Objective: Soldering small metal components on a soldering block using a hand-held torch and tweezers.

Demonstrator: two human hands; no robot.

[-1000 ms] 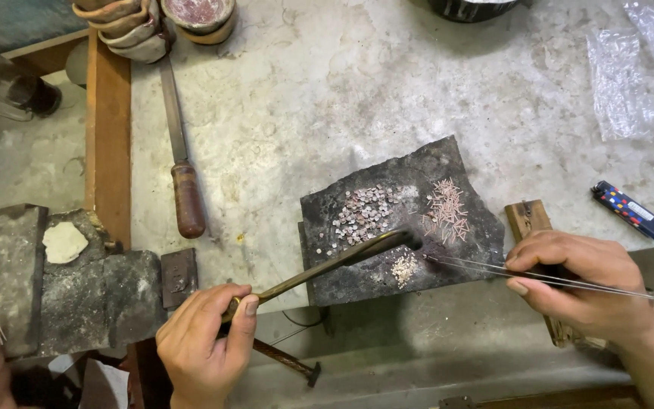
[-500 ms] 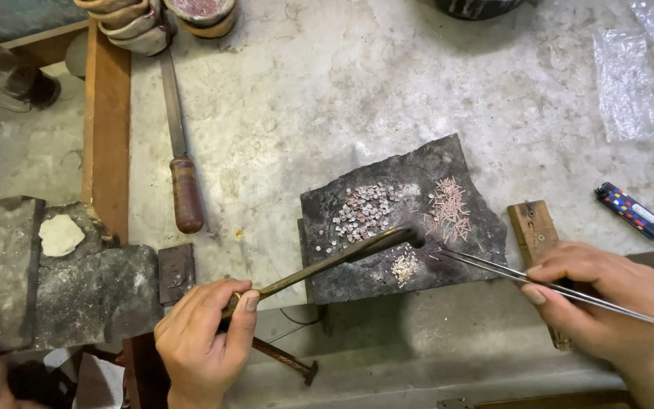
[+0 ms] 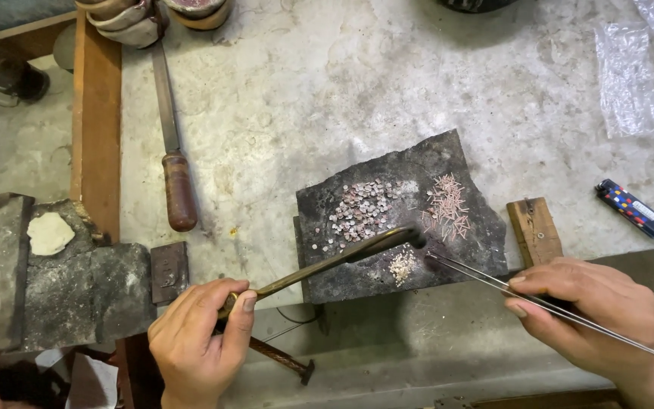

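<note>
bench (image 3: 327, 98): grey stone | on it: dark slab (image 3: 403, 220), file (image 3: 172, 151), lighter (image 3: 635, 210), plastic bag (image 3: 630, 76)

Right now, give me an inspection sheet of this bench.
Surface: grey stone bench, stained.
Job's things: dark slab carrying small round bits, copper pins and a pale heap.
Clutter: file with wooden handle, lighter, wood block, plastic bag.
Hands: left hand grips a torch pipe; right hand pinches long tweezers.
Cables: nothing seen.
Surroundings: stacked bowls, stone blocks.
</note>
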